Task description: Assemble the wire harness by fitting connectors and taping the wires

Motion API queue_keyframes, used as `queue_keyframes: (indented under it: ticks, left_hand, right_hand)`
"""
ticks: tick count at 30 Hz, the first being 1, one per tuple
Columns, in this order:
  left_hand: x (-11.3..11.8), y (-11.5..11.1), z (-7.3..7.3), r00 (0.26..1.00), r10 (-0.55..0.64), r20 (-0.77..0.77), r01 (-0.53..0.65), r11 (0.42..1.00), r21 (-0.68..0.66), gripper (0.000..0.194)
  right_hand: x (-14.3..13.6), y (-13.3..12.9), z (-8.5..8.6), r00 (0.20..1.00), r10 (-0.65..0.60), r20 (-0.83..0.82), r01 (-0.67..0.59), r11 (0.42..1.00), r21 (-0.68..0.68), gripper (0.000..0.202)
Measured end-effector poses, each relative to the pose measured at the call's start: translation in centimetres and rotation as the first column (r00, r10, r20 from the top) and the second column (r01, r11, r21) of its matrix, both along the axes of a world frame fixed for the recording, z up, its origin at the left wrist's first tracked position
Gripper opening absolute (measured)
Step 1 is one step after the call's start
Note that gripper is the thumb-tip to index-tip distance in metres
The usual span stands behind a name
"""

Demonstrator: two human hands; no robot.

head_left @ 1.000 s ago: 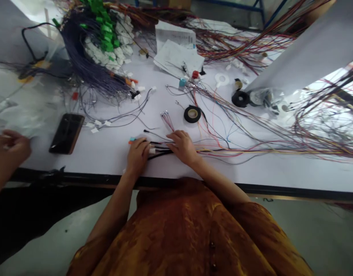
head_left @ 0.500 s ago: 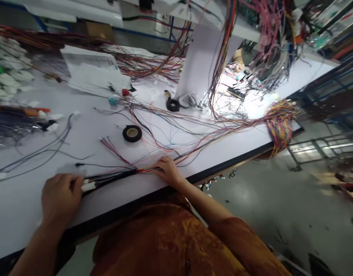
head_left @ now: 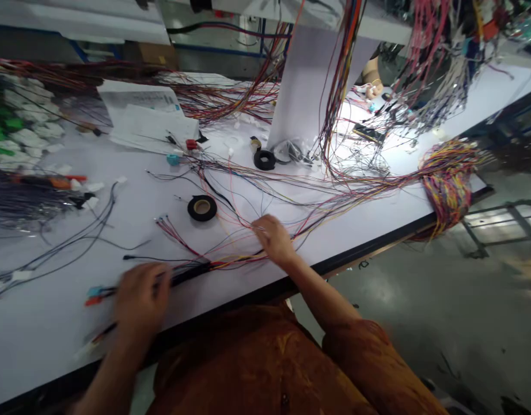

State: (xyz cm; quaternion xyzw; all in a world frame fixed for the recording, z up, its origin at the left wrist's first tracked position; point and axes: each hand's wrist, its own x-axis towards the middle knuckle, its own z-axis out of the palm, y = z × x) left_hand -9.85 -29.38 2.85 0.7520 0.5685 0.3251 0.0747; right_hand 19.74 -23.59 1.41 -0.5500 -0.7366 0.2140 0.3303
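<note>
In the head view, the left hand (head_left: 141,295) has come nearer to the tape roll (head_left: 195,214), over the dark wire bundle (head_left: 190,275) in front of it. The right hand (head_left: 275,242) has shifted farther right; whether either grip is closed, I cannot tell.

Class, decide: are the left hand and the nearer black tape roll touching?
Apart. The head view shows tabletop between the left hand and the nearer black tape roll.
</note>
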Motion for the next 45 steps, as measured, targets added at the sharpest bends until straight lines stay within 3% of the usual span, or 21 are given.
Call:
queue_keyframes:
  ticks: [2,4,5,8,13,15,18,20,22,24,28,31,34,36,38,41,43,45]
  left_hand:
    - [2.9,0.7,-1.3,0.972,-0.219,-0.084,0.221,0.975,0.015,0.017]
    - [6.4,1.7,-2.5,0.899,-0.411,-0.149,0.41,0.911,-0.036,0.024]
    - [8.0,2.1,-3.0,0.87,-0.458,-0.184,0.454,0.889,-0.066,0.026]
    - [10.4,2.9,-3.9,0.872,-0.425,-0.244,0.398,0.904,-0.155,0.035]
    - [9.8,2.5,-3.6,0.923,-0.292,-0.249,0.259,0.953,-0.158,0.043]
    - [9.4,2.6,-3.4,0.946,-0.215,-0.245,0.181,0.972,-0.151,0.055]
    - [8.9,3.0,-3.6,0.96,-0.2,-0.194,0.163,0.968,-0.193,0.068]
    - [8.5,3.1,-3.8,0.955,-0.257,-0.149,0.218,0.947,-0.236,0.06]
    - [8.2,3.1,-4.0,0.937,-0.328,-0.118,0.288,0.92,-0.266,0.042]
    - [7.9,2.9,-4.1,0.917,-0.388,-0.096,0.35,0.896,-0.274,0.027]
    - [7.8,2.7,-4.2,0.896,-0.44,-0.061,0.409,0.872,-0.269,0.019]
    - [8.0,2.8,-4.2,0.888,-0.458,-0.041,0.433,0.862,-0.263,0.018]
    - [8.0,2.9,-4.2,0.892,-0.45,-0.03,0.429,0.867,-0.252,0.016]
    - [8.0,2.9,-4.1,0.899,-0.436,-0.03,0.416,0.874,-0.252,0.014]
    - [8.0,3.0,-4.0,0.901,-0.432,-0.033,0.41,0.875,-0.257,0.013]
    - [8.0,3.0,-3.8,0.893,-0.449,-0.03,0.424,0.861,-0.281,0.013]
    - [8.1,3.1,-3.8,0.889,-0.458,-0.026,0.431,0.852,-0.296,0.014]
    - [8.2,3.1,-3.8,0.891,-0.454,-0.024,0.425,0.849,-0.313,0.016]
  right_hand:
    - [2.2,3.0,-0.6,0.988,-0.15,0.037,0.15,0.988,-0.017,0.02]
    - [3.7,6.1,-1.6,0.982,-0.181,0.058,0.184,0.981,-0.052,0.015]
    - [4.1,7.6,-2.0,0.983,-0.172,0.062,0.176,0.982,-0.064,0.015]
    - [4.3,11.1,-2.8,0.995,-0.098,-0.01,0.097,0.992,-0.084,0.02]
    - [2.5,13.2,-2.0,0.992,0.09,-0.092,-0.097,0.992,-0.076,0.014]
    - [1.3,11.9,-1.4,0.974,0.217,-0.069,-0.224,0.969,-0.105,0.009]
    - [0.0,8.7,-0.7,0.926,0.36,-0.115,-0.377,0.89,-0.257,0.006]
    - [-0.1,7.2,-0.6,0.94,0.315,-0.135,-0.342,0.869,-0.357,0.009]
    - [0.3,7.4,-0.8,0.975,0.194,-0.107,-0.22,0.908,-0.356,0.011]
    - [0.9,9.2,-1.3,0.989,0.135,-0.058,-0.145,0.959,-0.243,0.012]
    - [1.4,16.2,-3.0,0.97,0.226,0.091,-0.225,0.974,-0.015,0.025]
    - [0.7,22.5,-3.9,0.96,0.219,0.172,-0.221,0.975,-0.012,0.034]
    - [-0.3,28.2,-3.9,0.971,0.073,0.227,-0.06,0.996,-0.063,0.04]
    - [-1.0,30.7,-3.7,0.97,0.0,0.243,0.018,0.997,-0.072,0.042]
    - [-1.8,31.5,-3.5,0.968,-0.025,0.248,0.043,0.997,-0.068,0.039]
    - [-3.6,29.9,-3.4,0.967,0.005,0.254,0.011,0.998,-0.062,0.029]
    - [-5.3,27.8,-3.4,0.961,0.122,0.248,-0.112,0.992,-0.055,0.022]
    - [-7.2,25.8,-3.2,0.916,0.33,0.229,-0.33,0.943,-0.037,0.017]
